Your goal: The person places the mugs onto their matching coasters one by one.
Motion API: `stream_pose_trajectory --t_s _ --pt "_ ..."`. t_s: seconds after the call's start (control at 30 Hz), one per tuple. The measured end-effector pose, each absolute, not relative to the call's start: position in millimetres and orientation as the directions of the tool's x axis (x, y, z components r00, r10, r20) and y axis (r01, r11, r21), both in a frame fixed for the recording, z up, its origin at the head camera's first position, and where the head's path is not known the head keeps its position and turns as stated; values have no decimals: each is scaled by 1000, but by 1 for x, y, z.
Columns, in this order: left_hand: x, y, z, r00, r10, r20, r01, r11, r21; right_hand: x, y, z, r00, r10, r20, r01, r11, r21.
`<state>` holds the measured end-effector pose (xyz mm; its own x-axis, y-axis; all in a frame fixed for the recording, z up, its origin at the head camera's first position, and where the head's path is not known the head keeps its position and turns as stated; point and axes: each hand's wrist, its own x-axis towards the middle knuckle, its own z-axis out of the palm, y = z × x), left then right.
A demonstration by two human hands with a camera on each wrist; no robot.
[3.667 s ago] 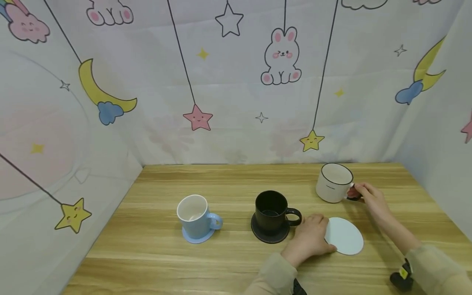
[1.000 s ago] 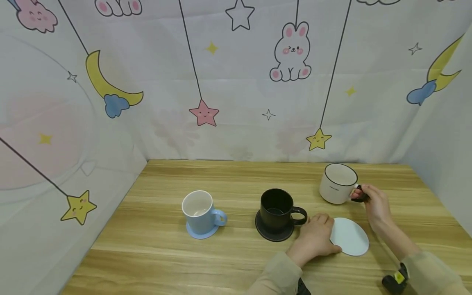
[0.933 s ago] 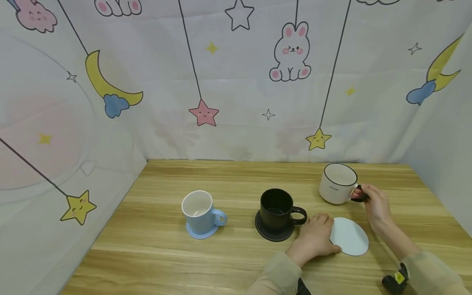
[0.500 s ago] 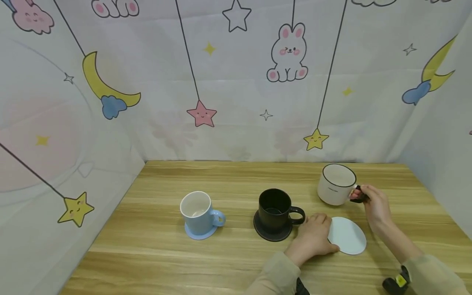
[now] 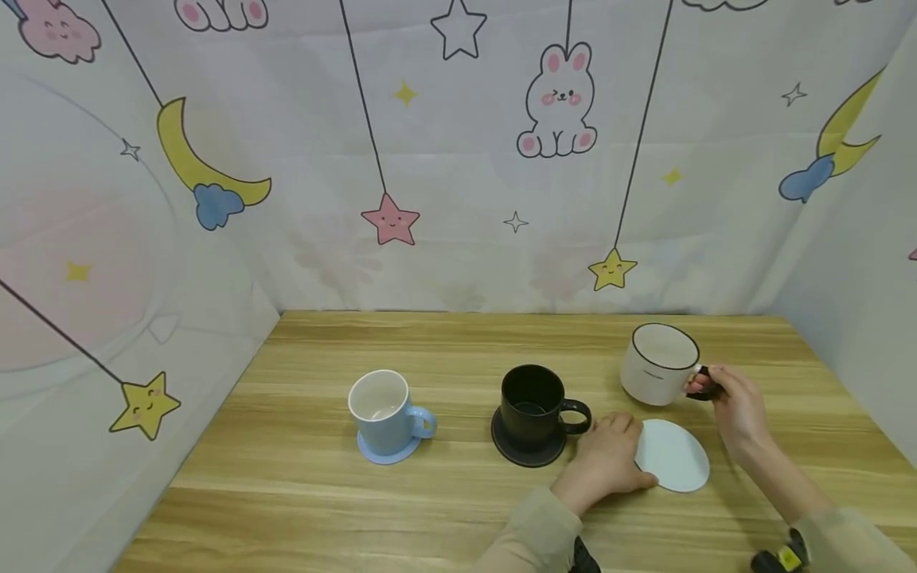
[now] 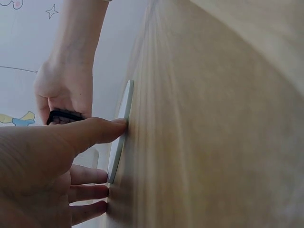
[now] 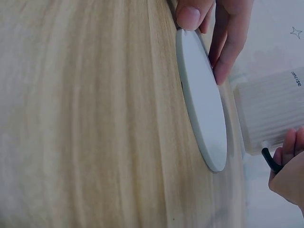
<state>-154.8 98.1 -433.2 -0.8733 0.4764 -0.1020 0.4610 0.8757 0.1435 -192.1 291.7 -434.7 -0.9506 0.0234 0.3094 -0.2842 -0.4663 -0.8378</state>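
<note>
A white mug (image 5: 653, 383) with a black rim and black handle is at the back right. My right hand (image 5: 741, 410) grips its handle, fingers curled round it. Whether the mug's base touches the table cannot be told. In front of it lies a round white coaster (image 5: 675, 458), flat on the wood. My left hand (image 5: 607, 458) holds the coaster's left edge between thumb and fingers; the right wrist view shows the thumb on the rim of the coaster (image 7: 204, 104). Just left of that hand, a black mug (image 5: 533, 410) stands on a black coaster (image 5: 526, 455), handle pointing right.
A light blue mug (image 5: 383, 418) stands on a blue coaster (image 5: 387, 454) at the left of the wooden table (image 5: 301, 509). A white printed curtain (image 5: 458, 159) hangs behind the table and at both sides.
In the last half second the white mug, in my right hand, has shifted slightly right and toward me. My left hand stays at the white coaster; the head view has moved a little.
</note>
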Motion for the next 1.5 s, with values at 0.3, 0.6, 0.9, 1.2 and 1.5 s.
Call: stream_pose_trajectory --t_s 0.3,0.6,0.9,1.2,1.5 --pt "-156 100 -433 -872 479 -105 463 875 143 -186 299 -435 -954 32 299 -277 -486 -829" --pt "-156 100 -433 -869 484 -101 469 871 143 -180 298 -433 -947 34 319 -292 -508 -810" --pt "-156 100 -431 -869 485 -101 470 871 140 -171 294 -428 -943 23 332 -293 -533 -794" --pt "-157 100 -433 -868 487 -98 471 870 149 -162 294 -429 -934 12 356 -306 -539 -785" --pt "-155 99 -433 -871 481 -97 465 872 151 -153 295 -433 -933 17 360 -308 -557 -771"
